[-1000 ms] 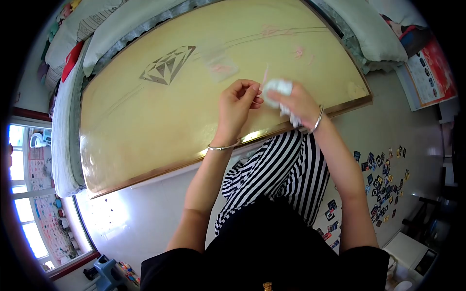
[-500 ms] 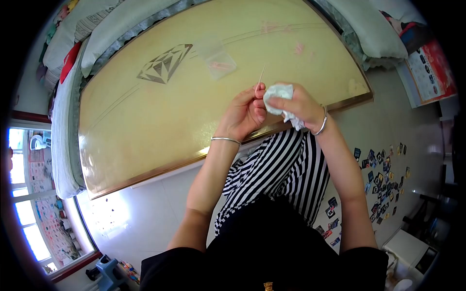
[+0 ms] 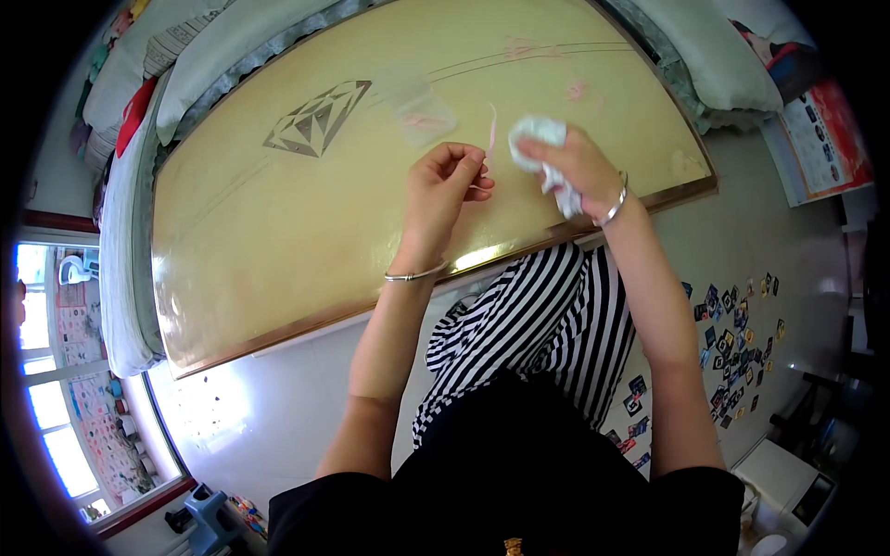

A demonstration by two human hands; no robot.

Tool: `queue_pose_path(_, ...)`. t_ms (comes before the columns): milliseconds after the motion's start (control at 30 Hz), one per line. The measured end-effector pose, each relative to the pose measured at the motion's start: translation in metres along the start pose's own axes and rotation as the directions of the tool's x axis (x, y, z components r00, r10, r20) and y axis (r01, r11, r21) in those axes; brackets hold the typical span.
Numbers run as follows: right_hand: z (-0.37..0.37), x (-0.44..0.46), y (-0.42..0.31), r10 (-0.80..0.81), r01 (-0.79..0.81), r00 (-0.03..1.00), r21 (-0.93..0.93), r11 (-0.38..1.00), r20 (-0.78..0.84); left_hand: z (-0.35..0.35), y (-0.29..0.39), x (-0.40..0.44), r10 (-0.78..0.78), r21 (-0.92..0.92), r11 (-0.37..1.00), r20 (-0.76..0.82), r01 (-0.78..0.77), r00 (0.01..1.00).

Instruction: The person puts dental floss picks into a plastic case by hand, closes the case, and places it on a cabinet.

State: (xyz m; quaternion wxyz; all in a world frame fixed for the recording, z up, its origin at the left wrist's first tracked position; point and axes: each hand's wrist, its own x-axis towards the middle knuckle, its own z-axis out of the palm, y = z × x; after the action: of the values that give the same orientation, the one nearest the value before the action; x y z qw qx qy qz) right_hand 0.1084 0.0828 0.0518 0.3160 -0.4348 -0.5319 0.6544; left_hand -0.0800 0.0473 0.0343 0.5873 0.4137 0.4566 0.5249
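My left hand (image 3: 451,185) is closed in a pinch on a thin pale-pink strip (image 3: 492,128), which stands up from the fingertips and curves at its tip. To the right, my right hand (image 3: 582,167) grips a crumpled white cloth (image 3: 540,136), somewhat blurred. Cloth and strip are apart. Beyond the hands, a clear plastic bag (image 3: 419,107) with pink pieces inside lies on the yellowish table (image 3: 306,250). Small pink pieces (image 3: 576,90) lie at the far right, and more pink strips (image 3: 528,48) lie near the back edge.
The glossy table carries a dark diamond print (image 3: 317,120) and has a brown edge on my side. Sofas with pale covers (image 3: 232,69) border its far side. Many small cards (image 3: 732,343) lie scattered on the floor at right. A blue stool (image 3: 211,519) stands lower left.
My hands have moved apart. The left has shifted left and turned its back upward, still pinching the strip. The cloth in my right hand has come away from the strip.
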Motion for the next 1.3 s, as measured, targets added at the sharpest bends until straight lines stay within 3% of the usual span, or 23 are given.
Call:
queue_pose_path(67,-0.006,0.02,-0.01,-0.119,0.126,0.991,0.115,0.985,-0.068,0.002,0.002,-0.002,0.023,0.024,0.999,-0.002,-0.023,1.0)
queue_pose_path(133,0.002,0.022,-0.014,-0.135,0.14,0.99,0.133,0.981,-0.044,0.0,0.004,-0.002,0.047,0.049,0.998,-0.017,-0.046,0.999)
queue_pose_path(200,0.018,0.005,-0.007,-0.017,0.019,0.999,-0.052,0.998,0.027,-0.004,0.002,-0.001,0.096,0.082,0.992,-0.035,-0.093,0.995)
queue_pose_path(233,0.024,-0.003,0.002,-0.036,0.044,0.991,-0.063,0.997,0.132,-0.006,0.001,0.0,0.093,0.08,0.993,-0.044,-0.09,0.995)
queue_pose_path(367,0.028,0.007,0.024,-0.151,0.173,0.974,-0.116,0.978,0.171,-0.015,-0.002,0.001,0.108,0.136,0.986,-0.059,-0.1,0.992)
queue_pose_path(433,0.02,0.022,-0.003,0.022,-0.025,0.998,-0.07,0.997,-0.051,-0.015,0.0,0.0,0.104,0.137,0.986,-0.058,-0.095,0.993)
queue_pose_path(467,0.019,0.029,-0.007,0.018,-0.021,0.999,-0.073,0.997,-0.049,-0.015,0.001,-0.001,0.097,0.136,0.987,-0.066,-0.087,0.993)
queue_pose_path(533,0.02,0.039,-0.013,-0.121,0.127,0.991,0.121,0.985,-0.052,-0.018,0.004,-0.003,0.095,0.134,0.988,-0.086,-0.083,0.992)
queue_pose_path(633,0.038,0.021,0.002,-0.001,0.004,0.998,-0.04,0.999,0.063,-0.025,0.002,-0.003,0.124,0.119,0.987,-0.11,-0.11,0.986)
queue_pose_path(733,0.052,0.009,0.013,-0.011,0.023,0.982,-0.057,0.998,0.187,-0.033,0.0,-0.002,0.148,0.179,0.976,-0.123,-0.125,0.981)
queue_pose_path(800,0.046,0.03,0.019,-0.017,0.03,0.984,-0.07,0.997,0.177,-0.036,0.0,-0.001,0.149,0.205,0.971,-0.118,-0.123,0.982)
queue_pose_path(867,0.044,0.044,0.0,0.017,-0.017,1.0,-0.007,1.0,0.002,-0.035,0.001,-0.003,0.13,0.191,0.976,-0.127,-0.104,0.983)
queue_pose_path(900,0.046,0.05,-0.008,-0.05,0.052,0.998,0.069,0.996,-0.026,-0.036,0.001,-0.004,0.112,0.177,0.98,-0.14,-0.087,0.984)
queue_pose_path(1067,0.058,0.04,0.004,0.032,-0.032,0.997,-0.002,0.999,0.063,-0.054,-0.002,-0.002,0.146,0.171,0.978,-0.144,-0.121,0.979)
queue_pose_path(1133,0.068,0.033,0.021,-0.006,0.004,0.973,0.007,1.0,0.229,-0.063,-0.004,0.002,0.171,0.188,0.971,-0.128,-0.146,0.977)
queue_pose_path(1233,0.061,0.038,0.023,0.032,-0.038,0.982,0.029,0.999,0.187,-0.072,-0.001,0.007,0.167,0.258,0.957,-0.113,-0.133,0.98)
queue_pose_path(1300,0.055,0.045,0.01,0.058,-0.063,0.986,0.03,0.998,0.159,-0.077,0.005,0.015,0.183,0.406,0.906,-0.117,-0.121,0.976)
